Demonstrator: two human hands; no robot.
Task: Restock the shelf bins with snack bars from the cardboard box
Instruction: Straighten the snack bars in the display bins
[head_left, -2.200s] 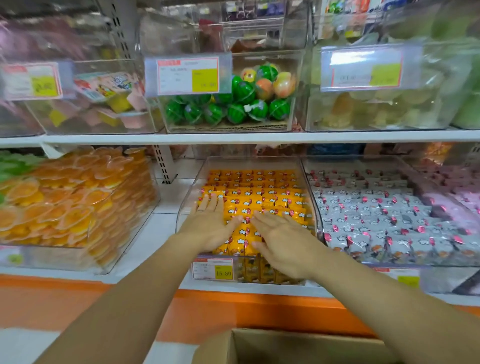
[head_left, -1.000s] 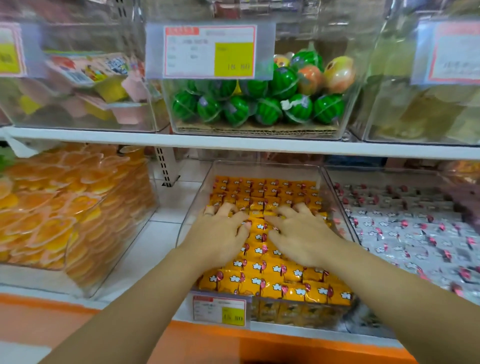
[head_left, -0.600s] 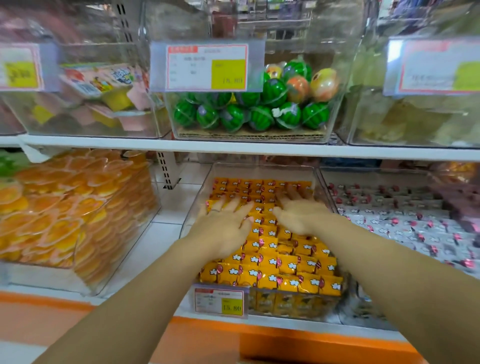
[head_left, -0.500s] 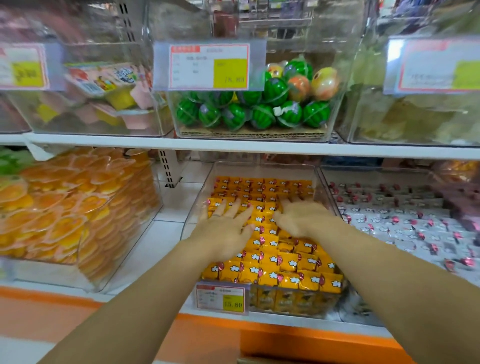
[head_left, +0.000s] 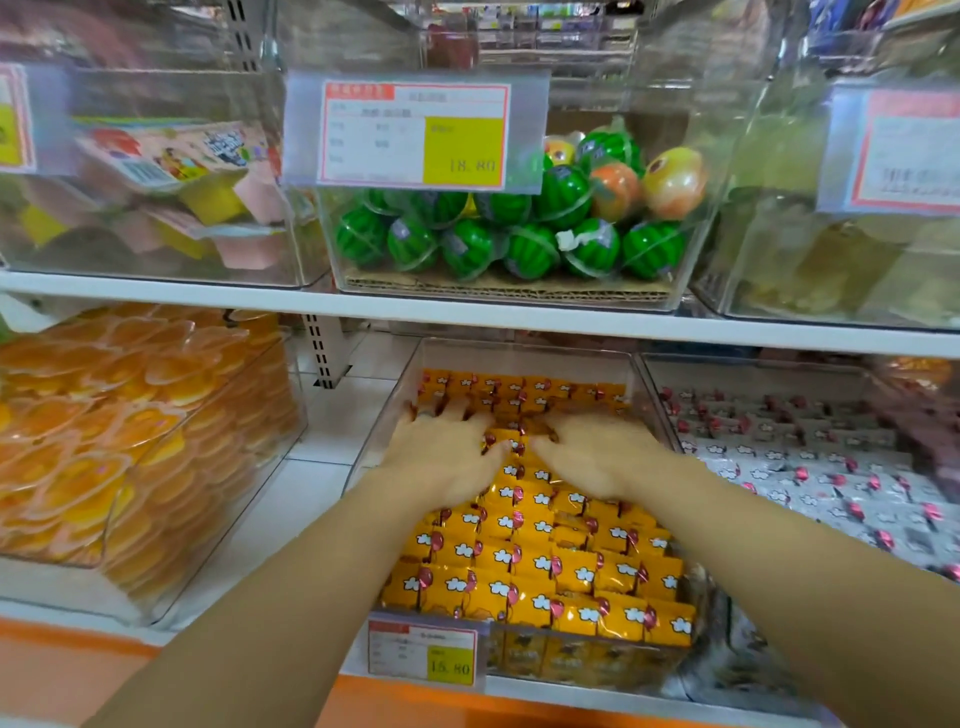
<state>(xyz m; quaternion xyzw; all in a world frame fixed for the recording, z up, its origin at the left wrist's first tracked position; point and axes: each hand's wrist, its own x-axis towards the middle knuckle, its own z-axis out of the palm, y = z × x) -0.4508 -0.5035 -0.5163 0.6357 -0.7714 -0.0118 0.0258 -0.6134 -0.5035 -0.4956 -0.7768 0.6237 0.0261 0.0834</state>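
"Where are the snacks going?"

"Into the clear bin (head_left: 524, 349) at the front edge of the lower shelf (head_left: 332, 457). The yellow bars (head_left: 545, 561) fill it nearly to the rim, in rows from the front wall to the back."

"And the hands?"

"Both are palm-down on the top layer, past the middle and toward the back wall. The left hand (head_left: 441, 460) has its fingers straight and spread. The right hand (head_left: 592, 457) lies flat just beside it, but its fingers are blurred, so I can't tell how far apart they are. Neither holds anything."

"Levelling, then?"

"I'd judge so. To do it well, press lightly with flat palms and sweep the loose ones toward the back corners. Mind the front row too. It looks level with the wall above the price tag (head_left: 423, 649), and a hard push could tip bars over."

"And the box?"

"Out of sight."
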